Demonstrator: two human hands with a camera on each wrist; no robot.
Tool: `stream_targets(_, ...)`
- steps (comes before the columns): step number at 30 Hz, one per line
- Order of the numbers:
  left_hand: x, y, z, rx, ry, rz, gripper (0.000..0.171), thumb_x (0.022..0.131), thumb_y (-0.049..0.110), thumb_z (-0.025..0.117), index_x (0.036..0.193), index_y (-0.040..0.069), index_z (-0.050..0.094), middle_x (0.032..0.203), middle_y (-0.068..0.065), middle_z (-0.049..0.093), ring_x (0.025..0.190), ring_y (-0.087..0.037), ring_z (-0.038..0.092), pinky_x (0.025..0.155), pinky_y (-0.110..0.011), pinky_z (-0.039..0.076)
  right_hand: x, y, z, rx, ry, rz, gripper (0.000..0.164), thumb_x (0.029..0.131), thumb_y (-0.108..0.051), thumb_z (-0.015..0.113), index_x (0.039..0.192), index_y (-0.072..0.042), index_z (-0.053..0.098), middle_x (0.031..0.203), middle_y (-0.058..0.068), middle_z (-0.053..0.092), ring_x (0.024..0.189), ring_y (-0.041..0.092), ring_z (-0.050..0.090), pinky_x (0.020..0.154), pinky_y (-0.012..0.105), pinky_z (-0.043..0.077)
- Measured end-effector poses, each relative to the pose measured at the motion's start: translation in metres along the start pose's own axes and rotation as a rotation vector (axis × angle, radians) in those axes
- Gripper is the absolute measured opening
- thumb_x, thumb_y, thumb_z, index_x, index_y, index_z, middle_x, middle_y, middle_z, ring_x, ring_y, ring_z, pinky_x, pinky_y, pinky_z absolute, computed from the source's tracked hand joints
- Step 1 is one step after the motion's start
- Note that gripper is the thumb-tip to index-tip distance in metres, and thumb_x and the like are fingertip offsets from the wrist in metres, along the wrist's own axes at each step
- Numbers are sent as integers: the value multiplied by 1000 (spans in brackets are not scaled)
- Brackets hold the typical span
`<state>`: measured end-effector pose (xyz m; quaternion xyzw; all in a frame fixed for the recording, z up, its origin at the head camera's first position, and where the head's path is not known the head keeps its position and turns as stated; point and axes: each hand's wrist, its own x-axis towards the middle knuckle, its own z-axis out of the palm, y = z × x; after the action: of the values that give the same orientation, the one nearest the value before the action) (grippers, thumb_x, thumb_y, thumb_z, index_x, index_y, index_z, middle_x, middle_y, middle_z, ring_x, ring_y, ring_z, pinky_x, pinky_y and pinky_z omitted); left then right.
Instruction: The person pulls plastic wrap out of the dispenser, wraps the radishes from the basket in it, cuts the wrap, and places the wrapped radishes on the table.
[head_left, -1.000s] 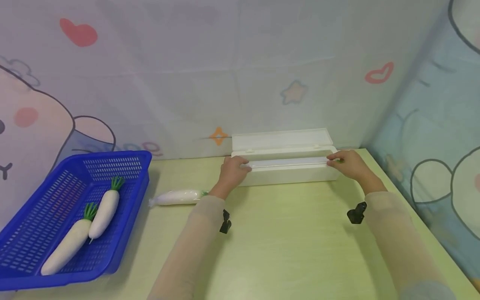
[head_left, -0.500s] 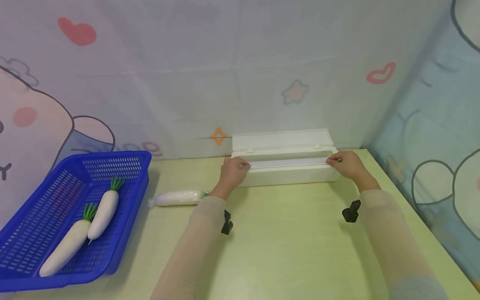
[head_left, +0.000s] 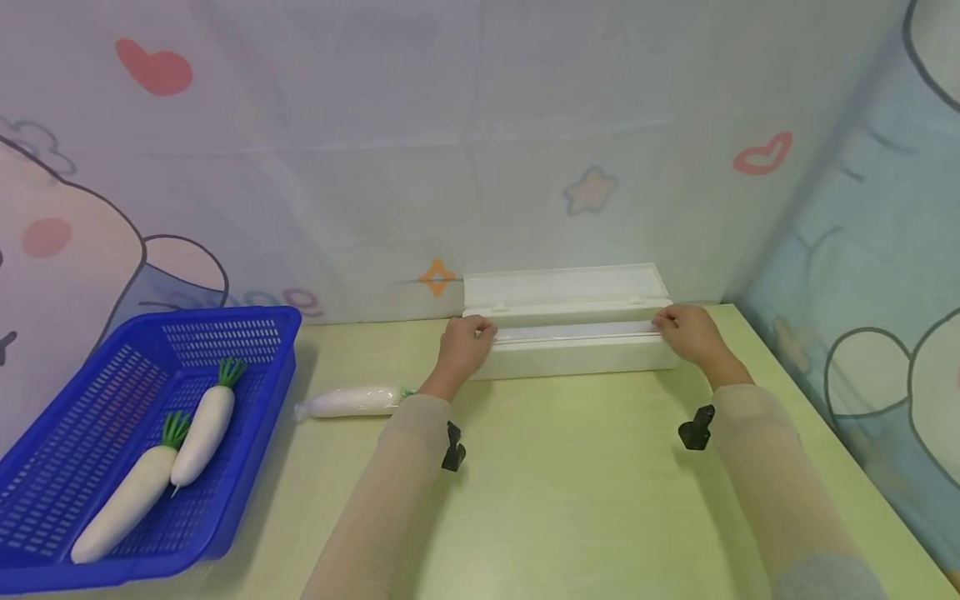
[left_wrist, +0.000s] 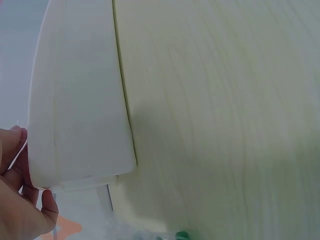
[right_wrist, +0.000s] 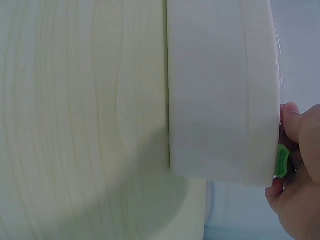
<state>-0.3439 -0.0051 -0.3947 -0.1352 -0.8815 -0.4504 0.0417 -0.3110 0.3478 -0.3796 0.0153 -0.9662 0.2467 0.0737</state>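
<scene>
A long white plastic wrap dispenser box stands at the back of the table, its lid raised against the wall. My left hand is at the front rim's left end, thumb and finger pinching the edge of the clear plastic wrap. At the right end my right hand pinches the wrap's other corner. Beside its fingers a small green slide cutter sits on the rim in the right wrist view. The film is so clear that only faint glints show. Most of the left fingers are behind the box end.
On the left stands a blue plastic basket with two white radishes in it. A film-wrapped radish lies on the table between basket and box. Printed cloth walls close off the back and right.
The right forearm has swung a little to the left while its hand stays at the box end. The whole scene sits slightly lower in view. Both hands keep their pinch.
</scene>
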Motion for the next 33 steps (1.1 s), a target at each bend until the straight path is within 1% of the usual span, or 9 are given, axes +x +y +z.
stream_targets(4,1,0,0,0,5,-9,23,98,20,55,106,5,70,112,-14,64,104,-32,53,91,-51,42,1,0,1,18,-16,38,31,103,-18,44,112,9,57,97,21,58,85,32,49,75,42,41)
stream_targets(8,1,0,1,3,6,-28,24,99,22,54,107,6,69,109,-12,64,102,-31,54,90,-50,42,2,1,3,22,-24,54,29,103,-17,41,110,7,55,98,21,56,86,32,49,76,43,41)
stream_targets(10,2,0,1,10,8,-25,24,99,22,53,108,6,69,106,-11,65,98,-30,56,89,-49,44,3,1,4,30,-26,57,28,103,-16,40,110,7,55,100,22,56,87,33,49,77,44,41)
stream_targets(14,3,0,1,12,13,-7,24,100,22,53,107,6,68,100,-9,69,91,-26,60,92,-49,42,4,1,4,66,-27,79,31,103,-14,34,112,7,55,110,26,57,96,35,51,84,49,42)
stream_targets(17,6,0,1,0,21,-5,23,100,22,52,106,6,68,100,-7,69,89,-25,61,95,-49,40,6,-1,4,101,-17,100,33,104,-16,32,113,8,54,118,28,57,103,37,51,88,50,42)
stream_targets(19,7,1,1,-17,28,-17,22,100,21,52,106,7,68,101,-7,69,88,-24,61,92,-47,43,6,-2,4,119,-14,110,34,105,-17,32,113,8,53,118,28,58,105,38,52,86,49,42)
stream_targets(23,8,1,1,-60,47,-42,21,100,19,51,104,6,67,101,-8,68,87,-23,60,84,-42,48,8,-4,4,149,-17,124,35,106,-20,31,113,8,52,117,27,59,103,36,51,83,44,42)
stream_targets(27,10,1,0,-83,61,-42,21,100,18,51,103,4,67,100,-9,67,85,-23,58,82,-40,47,9,-5,4,175,-12,134,35,105,-20,30,115,8,51,117,26,57,103,35,50,83,43,42)
stream_targets(33,14,3,-1,-67,71,-36,21,100,20,51,102,6,67,97,-8,66,83,-21,56,81,-39,46,9,-8,0,190,-7,128,39,106,-23,29,118,7,51,122,27,55,107,36,49,87,46,41)
